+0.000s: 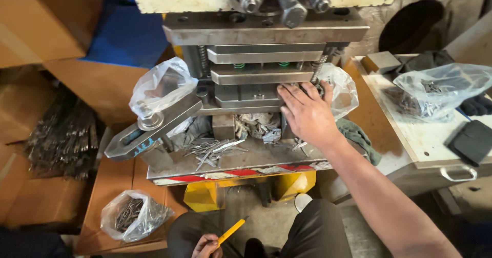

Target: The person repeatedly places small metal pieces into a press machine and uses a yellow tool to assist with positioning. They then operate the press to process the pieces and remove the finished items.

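Here, my right hand (307, 115) lies flat with its grip open on the grey steel press block (256, 91) in the middle of the frame. Low down, my left hand (206, 246) has its grip closed on a thin yellow stick (231, 231). Small metal strips (210, 149) lie on the press plate just below.

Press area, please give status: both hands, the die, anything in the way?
Right hand flat, fingers at the die. Left hand low, holding a yellow stick. Loose metal pieces lying on the press table.
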